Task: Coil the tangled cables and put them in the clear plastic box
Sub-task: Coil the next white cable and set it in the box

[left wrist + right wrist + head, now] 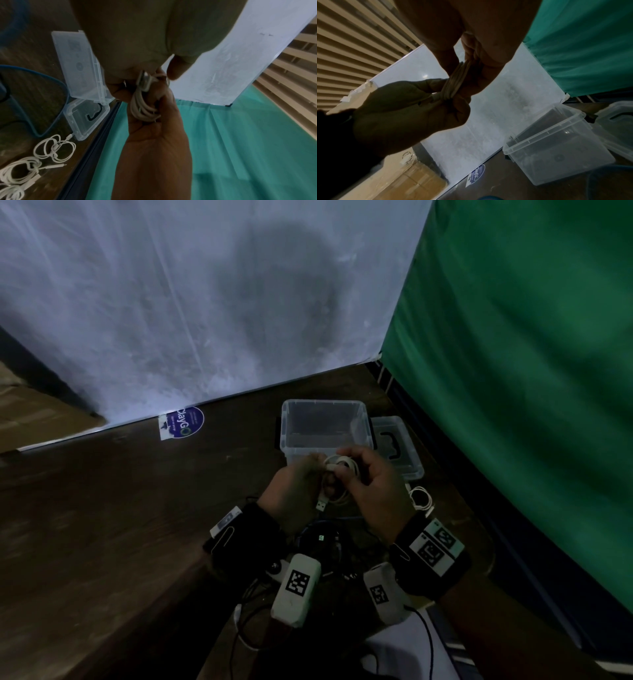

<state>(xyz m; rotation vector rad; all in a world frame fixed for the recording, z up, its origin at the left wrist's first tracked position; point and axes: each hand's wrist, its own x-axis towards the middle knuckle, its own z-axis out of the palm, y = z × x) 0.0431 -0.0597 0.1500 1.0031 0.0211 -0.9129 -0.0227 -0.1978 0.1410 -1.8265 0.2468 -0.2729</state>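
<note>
A white USB cable [339, 474] is wound into a small coil and held in the air just in front of the clear plastic box [323, 404]. My left hand [308, 474] grips the coil from the left, and the USB plug [321, 505] hangs below it. My right hand [356, 470] pinches the same coil from the right. The left wrist view shows the coil's loops [142, 106] bunched between the fingers of both hands. In the right wrist view the strands [455, 79] run from my right hand [479, 60] down to my left hand [419, 108]. The box [556, 148] stands open with nothing visible inside it.
The box's lid [394, 446] lies right of the box. Two loosely coiled white cables [54, 148] [18, 171] and a blue cable [42, 81] lie on the brown table [137, 508]. A white board [205, 302] stands behind, a green cloth [513, 405] at the right.
</note>
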